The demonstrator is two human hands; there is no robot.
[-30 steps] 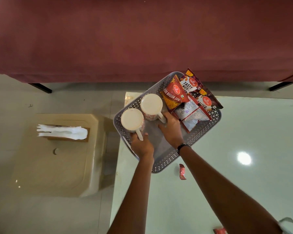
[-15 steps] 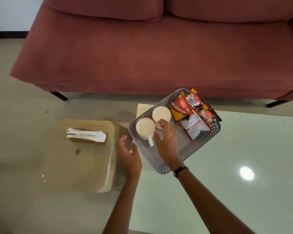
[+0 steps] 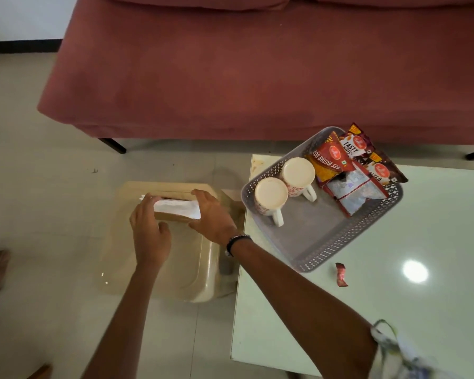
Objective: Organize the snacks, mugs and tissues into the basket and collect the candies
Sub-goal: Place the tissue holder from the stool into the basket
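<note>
Beige plastic stool to the left of the table carries the tissue holder near its far edge, long axis running left to right, white tissues lying along its top. The left hand cups the holder's left end with fingers bent over it; the right hand lies against the right end, fingers straight and close together, thumb forward. So the holder sits between the palms, gripped end to end. Further right, the grey basket at the table's far left corner holds two mugs and snack packets, its near half bare. The lift, I'd judge, must carry rightward. One red candy lies just beside the basket's near corner.
</note>
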